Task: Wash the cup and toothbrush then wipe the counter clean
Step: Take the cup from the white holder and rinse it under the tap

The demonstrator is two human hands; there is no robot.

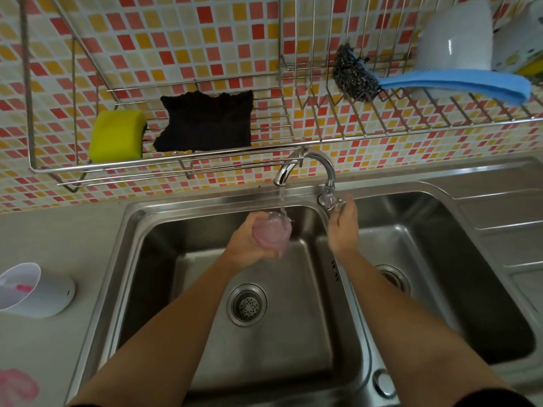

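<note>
the left hand (249, 245) is wrapped round a pink cup (271, 233) and holds it over the left bowl of the sink (164, 218), at the far side. the cup is tipped, with its mouth under the water (282, 201) that runs down from the tap (305, 163). the right hand (342, 227) is up at the tap handle (330, 199). its fingers are blurry, so i cannot tell if they grip the handle or just touch it.

on the counter (58, 230) at the left stands a white cup (44, 292) with a pink toothbrush (22, 287) inside. a blurry pink thing (14, 386) lies nearer on the counter.

a wire rack (176, 163) on the far wall holds a yellow sponge (117, 133) with a black cloth (205, 121) beside it. more to the right are a steel scrubber (354, 73) with a blue handle (455, 83) and a white bowl (458, 39).
</note>
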